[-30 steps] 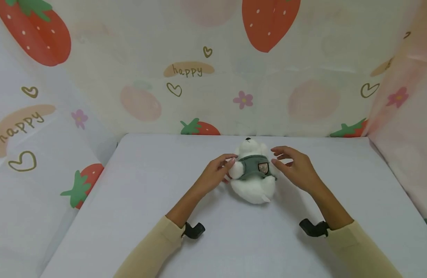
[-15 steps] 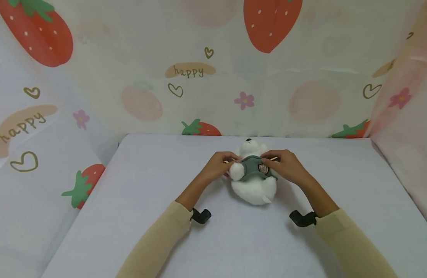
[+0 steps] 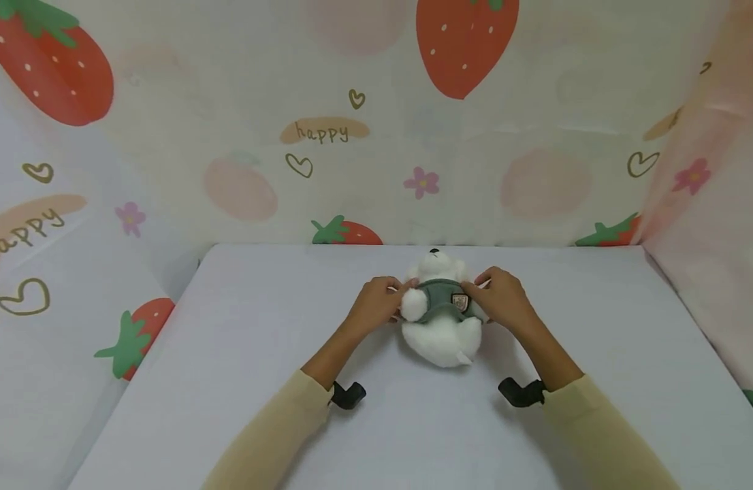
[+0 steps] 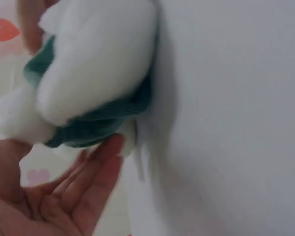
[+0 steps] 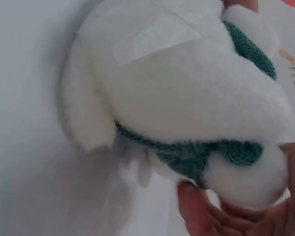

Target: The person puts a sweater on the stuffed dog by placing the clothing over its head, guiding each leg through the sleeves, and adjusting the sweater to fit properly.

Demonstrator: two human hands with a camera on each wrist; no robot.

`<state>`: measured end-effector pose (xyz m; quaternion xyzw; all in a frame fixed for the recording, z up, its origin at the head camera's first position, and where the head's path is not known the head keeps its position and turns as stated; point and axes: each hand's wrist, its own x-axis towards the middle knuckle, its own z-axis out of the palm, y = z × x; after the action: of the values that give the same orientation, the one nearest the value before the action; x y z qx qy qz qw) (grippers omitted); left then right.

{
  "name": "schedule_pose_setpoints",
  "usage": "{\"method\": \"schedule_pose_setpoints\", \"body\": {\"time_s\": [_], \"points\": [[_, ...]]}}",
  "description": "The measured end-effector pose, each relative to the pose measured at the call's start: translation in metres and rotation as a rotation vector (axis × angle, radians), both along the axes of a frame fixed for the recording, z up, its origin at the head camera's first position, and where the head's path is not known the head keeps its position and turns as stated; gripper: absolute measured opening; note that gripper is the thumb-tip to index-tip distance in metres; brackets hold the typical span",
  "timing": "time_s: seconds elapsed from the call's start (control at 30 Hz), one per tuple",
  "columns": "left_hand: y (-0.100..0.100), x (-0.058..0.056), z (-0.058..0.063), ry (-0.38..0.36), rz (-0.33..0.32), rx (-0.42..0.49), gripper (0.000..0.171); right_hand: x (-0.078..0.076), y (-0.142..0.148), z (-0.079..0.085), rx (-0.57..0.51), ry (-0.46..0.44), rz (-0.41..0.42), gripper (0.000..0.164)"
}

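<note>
A white plush toy with a black nose lies on its back on the table, head toward the far edge. It wears a green knitted top bearing a small shield patch. My left hand holds the toy's arm on the left side, thumb above and fingers reaching beneath. On the other side my right hand grips the opposite arm, with its thumb on top near the shoulder. The right wrist view shows the toy's underside close up, including a white tag.
The toy rests on a white-covered table, toward its far edge. Behind it and at both sides hang cloth walls printed with strawberries, hearts and flowers. Black wrist cameras sit at both cuffs.
My right hand has come leftward from beside the toy, touched its top, and now grips its arm. The left hand has closed in on the other arm. The toy has barely moved.
</note>
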<state>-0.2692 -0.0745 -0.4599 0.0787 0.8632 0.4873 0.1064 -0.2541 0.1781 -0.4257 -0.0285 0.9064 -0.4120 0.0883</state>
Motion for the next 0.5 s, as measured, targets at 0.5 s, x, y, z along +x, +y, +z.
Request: {"method": "schedule_pose_setpoints", "body": {"time_s": [0.5], "points": [[-0.006, -0.009, -0.002, -0.550, -0.071, 0.292, 0.054, -0.015, 0.004, -0.012, -0.474, -0.528, 0.091, 0.074]]}}
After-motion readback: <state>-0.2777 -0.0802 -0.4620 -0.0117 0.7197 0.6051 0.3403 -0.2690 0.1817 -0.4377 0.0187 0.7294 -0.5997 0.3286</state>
